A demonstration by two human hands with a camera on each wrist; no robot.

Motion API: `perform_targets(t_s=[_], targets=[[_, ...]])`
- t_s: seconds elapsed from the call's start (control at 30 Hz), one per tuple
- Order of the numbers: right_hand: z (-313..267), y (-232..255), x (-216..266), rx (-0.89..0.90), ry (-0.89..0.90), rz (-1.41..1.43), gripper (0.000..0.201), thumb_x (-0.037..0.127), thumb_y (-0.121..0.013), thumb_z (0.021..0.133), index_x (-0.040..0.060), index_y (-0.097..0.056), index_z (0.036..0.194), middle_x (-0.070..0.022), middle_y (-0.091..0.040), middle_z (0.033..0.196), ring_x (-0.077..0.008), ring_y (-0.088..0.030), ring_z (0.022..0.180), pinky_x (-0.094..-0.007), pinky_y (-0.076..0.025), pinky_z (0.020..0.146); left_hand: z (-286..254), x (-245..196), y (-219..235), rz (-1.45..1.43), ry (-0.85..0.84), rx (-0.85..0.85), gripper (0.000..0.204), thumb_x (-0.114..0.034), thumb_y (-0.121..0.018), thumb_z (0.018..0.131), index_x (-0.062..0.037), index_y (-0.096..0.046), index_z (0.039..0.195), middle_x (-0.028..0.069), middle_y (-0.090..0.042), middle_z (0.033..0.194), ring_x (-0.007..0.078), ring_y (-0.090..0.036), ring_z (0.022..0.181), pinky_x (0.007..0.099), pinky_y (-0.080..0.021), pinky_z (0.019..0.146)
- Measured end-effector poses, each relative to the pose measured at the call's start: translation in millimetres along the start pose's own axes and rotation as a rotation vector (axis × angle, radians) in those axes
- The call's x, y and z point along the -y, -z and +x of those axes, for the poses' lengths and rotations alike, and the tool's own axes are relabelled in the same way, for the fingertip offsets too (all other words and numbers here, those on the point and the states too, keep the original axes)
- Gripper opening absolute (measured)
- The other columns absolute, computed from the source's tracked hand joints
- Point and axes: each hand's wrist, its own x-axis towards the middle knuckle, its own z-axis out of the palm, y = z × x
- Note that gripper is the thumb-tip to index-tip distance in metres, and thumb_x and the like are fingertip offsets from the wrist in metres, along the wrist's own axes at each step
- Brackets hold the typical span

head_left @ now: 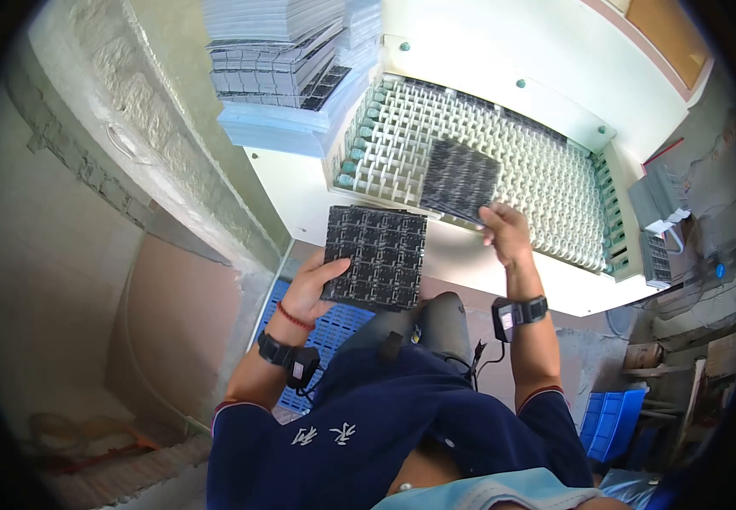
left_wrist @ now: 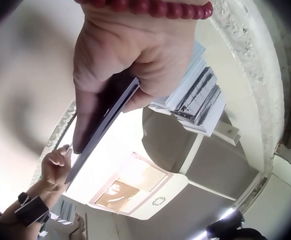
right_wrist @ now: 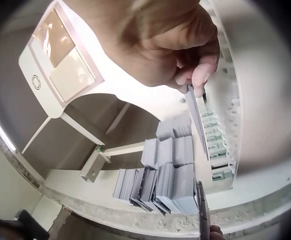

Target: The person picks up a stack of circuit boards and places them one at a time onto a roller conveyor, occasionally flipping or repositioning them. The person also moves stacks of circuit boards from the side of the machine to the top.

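My left hand (head_left: 310,287) grips the lower left edge of a stack of black gridded panels (head_left: 376,256), held up in front of a white machine; in the left wrist view the stack (left_wrist: 103,125) shows edge-on in the palm (left_wrist: 130,60). My right hand (head_left: 504,234) pinches the near corner of a single black panel (head_left: 460,180) that lies on the machine's roller bed (head_left: 546,178). The right wrist view shows that thin panel (right_wrist: 199,122) edge-on between my fingertips (right_wrist: 203,75).
A pile of panels and grey trays (head_left: 279,64) stands at the machine's left end. A rough concrete wall (head_left: 130,119) runs along the left. A blue slatted crate (head_left: 321,336) lies under my left arm, blue bins (head_left: 610,421) at lower right.
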Motion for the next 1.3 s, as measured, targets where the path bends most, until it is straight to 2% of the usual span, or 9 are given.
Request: perform_targets(t_s=[0.13,0.23,0.5,0.67,0.73,0.9,1.17,1.23,1.3], targets=[[22,-35,-19,0.125,-0.098,0.115,0.016,0.011,-0.061,0.080,-0.0031,-0.057,0.076,-0.0037,-0.054,0.057,-0.0067,-0.046,0.041,-0.0188,-0.036,0.035,-11,1,12,-0.038,-0.050,-0.067,0.031,-0.002,-0.049,0.084,0.0051,-0.047,0.114,0.0157,-0.057,0.107,0.0227,-0.059,0.093,0.0345,-0.051,0.079],[23,-41,-8,0.091,-0.092,-0.403,0.019,0.012,-0.059,0.081,-0.0071,-0.060,0.083,-0.0056,-0.056,0.056,-0.0078,-0.052,0.042,-0.0201,-0.036,0.033,-8,2,13,-0.059,-0.094,-0.158,0.029,-0.001,-0.049,0.084,0.0049,-0.049,0.112,0.0158,-0.058,0.105,0.0227,-0.060,0.091,0.0337,-0.051,0.078],[23,48,6,-0.141,-0.051,-0.463,0.018,0.014,-0.059,0.081,-0.0035,-0.063,0.082,-0.0039,-0.053,0.049,-0.0055,-0.046,0.042,-0.0213,-0.038,0.039,1,1,21,-0.021,-0.061,-0.154,0.029,-0.001,-0.051,0.083,0.0030,-0.050,0.112,0.0139,-0.059,0.104,0.0217,-0.059,0.090,0.0329,-0.050,0.078],[0,31,29,-0.381,0.421,-1.267,0.031,0.019,-0.071,0.068,0.0026,-0.063,0.093,-0.0125,-0.063,0.084,-0.0240,-0.061,0.072,-0.0317,-0.048,0.062,9,0,12,-0.034,-0.044,-0.164,0.029,-0.001,-0.051,0.083,0.0028,-0.051,0.112,0.0138,-0.059,0.104,0.0214,-0.060,0.090,0.0326,-0.050,0.078],[5,10,25,-0.185,0.702,-1.262,0.041,0.021,-0.074,0.061,0.0038,-0.062,0.097,-0.0161,-0.059,0.100,-0.0298,-0.058,0.089,-0.0350,-0.048,0.072,9,1,12,-0.031,-0.053,-0.163,0.030,-0.001,-0.051,0.082,0.0032,-0.050,0.112,0.0141,-0.059,0.104,0.0218,-0.060,0.090,0.0331,-0.050,0.078],[36,-48,-5,0.134,1.088,-1.316,0.033,0.012,-0.058,0.068,-0.0043,-0.058,0.097,-0.0185,-0.059,0.099,-0.0299,-0.057,0.094,-0.0365,-0.047,0.077,10,3,-3,-0.010,-0.079,-0.185,0.029,-0.001,-0.051,0.082,0.0039,-0.051,0.110,0.0149,-0.059,0.104,0.0221,-0.060,0.088,0.0335,-0.050,0.077],[28,-60,20,0.199,1.075,-1.393,0.033,0.007,-0.053,0.068,-0.0046,-0.057,0.099,-0.0192,-0.059,0.103,-0.0288,-0.058,0.096,-0.0368,-0.047,0.082,3,1,-3,-0.045,-0.138,-0.155,0.028,-0.001,-0.050,0.083,0.0059,-0.050,0.110,0.0174,-0.058,0.104,0.0238,-0.060,0.090,0.0348,-0.050,0.078],[38,-41,37,0.028,1.230,-1.219,0.030,0.007,-0.052,0.068,-0.0049,-0.058,0.095,-0.0189,-0.061,0.098,-0.0292,-0.060,0.094,-0.0370,-0.047,0.083,7,1,-8,-0.048,-0.127,-0.149,0.028,-0.001,-0.049,0.083,0.0055,-0.049,0.111,0.0170,-0.058,0.104,0.0237,-0.060,0.090,0.0351,-0.050,0.078],[40,-15,54,-0.073,1.148,-1.224,0.030,0.003,-0.051,0.067,-0.0032,-0.058,0.096,-0.0182,-0.061,0.099,-0.0287,-0.060,0.094,-0.0367,-0.047,0.085,11,2,-11,-0.047,-0.114,-0.146,0.028,-0.001,-0.049,0.083,0.0050,-0.049,0.111,0.0166,-0.058,0.104,0.0237,-0.060,0.090,0.0353,-0.050,0.078]])
